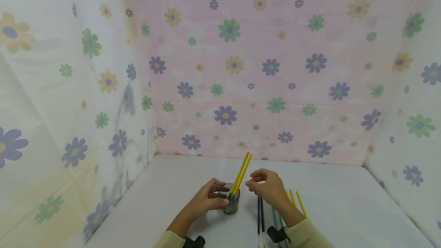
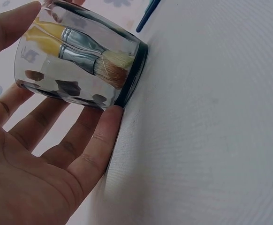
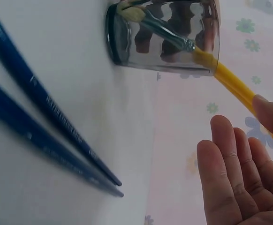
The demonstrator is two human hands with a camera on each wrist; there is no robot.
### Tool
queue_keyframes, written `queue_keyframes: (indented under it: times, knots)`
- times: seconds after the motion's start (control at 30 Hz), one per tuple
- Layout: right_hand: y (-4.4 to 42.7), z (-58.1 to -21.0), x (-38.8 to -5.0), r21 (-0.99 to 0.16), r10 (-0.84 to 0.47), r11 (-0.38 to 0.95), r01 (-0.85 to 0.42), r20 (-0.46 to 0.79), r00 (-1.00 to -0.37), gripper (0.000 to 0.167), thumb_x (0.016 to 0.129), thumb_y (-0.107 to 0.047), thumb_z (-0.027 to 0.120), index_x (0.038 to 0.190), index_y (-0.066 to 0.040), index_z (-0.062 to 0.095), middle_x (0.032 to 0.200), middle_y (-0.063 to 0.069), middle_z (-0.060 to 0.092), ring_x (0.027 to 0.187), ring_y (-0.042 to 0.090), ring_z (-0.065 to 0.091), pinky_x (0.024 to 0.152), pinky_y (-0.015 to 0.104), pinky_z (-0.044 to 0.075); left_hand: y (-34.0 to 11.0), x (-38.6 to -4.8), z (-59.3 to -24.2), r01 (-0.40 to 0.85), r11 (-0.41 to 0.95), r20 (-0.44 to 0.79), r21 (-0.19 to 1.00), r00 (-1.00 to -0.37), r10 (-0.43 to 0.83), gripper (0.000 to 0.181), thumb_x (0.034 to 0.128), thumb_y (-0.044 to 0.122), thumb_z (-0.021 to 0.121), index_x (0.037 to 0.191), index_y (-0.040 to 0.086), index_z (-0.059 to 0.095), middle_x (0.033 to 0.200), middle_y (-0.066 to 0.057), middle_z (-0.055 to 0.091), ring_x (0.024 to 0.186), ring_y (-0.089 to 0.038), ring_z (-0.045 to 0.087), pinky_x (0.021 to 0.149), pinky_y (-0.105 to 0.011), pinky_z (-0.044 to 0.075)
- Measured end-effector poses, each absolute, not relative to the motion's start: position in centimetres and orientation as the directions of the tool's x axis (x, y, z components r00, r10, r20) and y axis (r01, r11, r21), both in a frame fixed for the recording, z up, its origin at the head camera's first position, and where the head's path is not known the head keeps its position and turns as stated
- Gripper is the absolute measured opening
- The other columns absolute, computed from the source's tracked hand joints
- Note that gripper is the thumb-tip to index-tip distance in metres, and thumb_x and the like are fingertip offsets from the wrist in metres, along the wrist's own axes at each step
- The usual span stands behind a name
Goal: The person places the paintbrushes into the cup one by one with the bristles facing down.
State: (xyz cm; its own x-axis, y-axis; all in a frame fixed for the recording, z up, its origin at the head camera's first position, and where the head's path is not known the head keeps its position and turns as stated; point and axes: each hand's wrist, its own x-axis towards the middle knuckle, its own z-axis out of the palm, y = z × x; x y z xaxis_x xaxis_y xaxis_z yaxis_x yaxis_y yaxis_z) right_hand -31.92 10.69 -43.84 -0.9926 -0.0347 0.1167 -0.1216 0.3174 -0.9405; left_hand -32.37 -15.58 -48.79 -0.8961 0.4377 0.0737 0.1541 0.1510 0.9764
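Observation:
A clear, grey-tinted glass (image 1: 231, 207) stands on the white table, gripped round its side by my left hand (image 1: 206, 198). Two yellow-handled paintbrushes (image 1: 242, 173) lean in it, handles up and to the right. Their bristles (image 2: 112, 68) rest low inside the glass, as the left wrist view shows. Just right of the yellow handles is my right hand (image 1: 270, 186), raised over the table with nothing in its grasp. Its fingers (image 3: 230, 173) are extended in the right wrist view, where the thumb overlaps a yellow handle; contact cannot be made out.
Two dark blue paintbrushes (image 1: 260, 213) lie on the table (image 1: 193, 171) right of the glass. Beside them, partly under the right forearm, are green-handled brushes (image 1: 275, 217) and several yellow-handled brushes (image 1: 301, 204). Flower-patterned cloth (image 1: 241, 87) surrounds the table at the back and sides.

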Motion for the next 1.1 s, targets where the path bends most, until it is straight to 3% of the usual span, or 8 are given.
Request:
queue_keyframes:
  times: [0.67, 0.97, 1.1]
  knots:
    - [14.6, -43.1, -30.8, -0.861, -0.037, 0.496, -0.115, 0.111, -0.993, 0.032, 0.083, -0.027, 0.089, 0.107, -0.013, 0.073, 0.097, 0.000, 0.074, 0.082, 0.014, 0.071, 0.067, 0.034, 0.062, -15.7, -32.4, -48.7, 0.141, 0.138, 0.066, 0.980, -0.893, 0.445, 0.059, 0.0926, 0.018, 0.076, 0.143, 0.004, 0.048, 0.142, -0.017, 0.060, 0.127, -0.035, 0.062, 0.091, -0.044, 0.061]
    - [16.7, -42.8, -30.1, -0.829, -0.045, 0.547, -0.114, 0.107, -0.993, 0.033, 0.083, -0.028, 0.088, 0.108, -0.013, 0.072, 0.098, 0.001, 0.073, 0.080, 0.023, 0.072, 0.069, 0.036, 0.062, -15.8, -32.3, -48.8, 0.154, 0.120, 0.082, 0.981, -0.883, 0.462, 0.058, 0.0945, 0.015, 0.075, 0.144, 0.002, 0.046, 0.145, -0.021, 0.058, 0.130, -0.038, 0.061, 0.092, -0.047, 0.061]
    - [17.8, -43.1, -29.9, -0.819, -0.047, 0.564, -0.105, 0.095, -0.994, 0.035, 0.083, -0.028, 0.088, 0.108, -0.011, 0.071, 0.099, 0.002, 0.073, 0.080, 0.020, 0.071, 0.069, 0.036, 0.062, -15.7, -32.4, -48.9, 0.150, 0.113, 0.081, 0.982, -0.881, 0.466, 0.059, 0.0945, 0.016, 0.075, 0.144, 0.002, 0.046, 0.144, -0.019, 0.059, 0.130, -0.036, 0.061, 0.093, -0.046, 0.060]
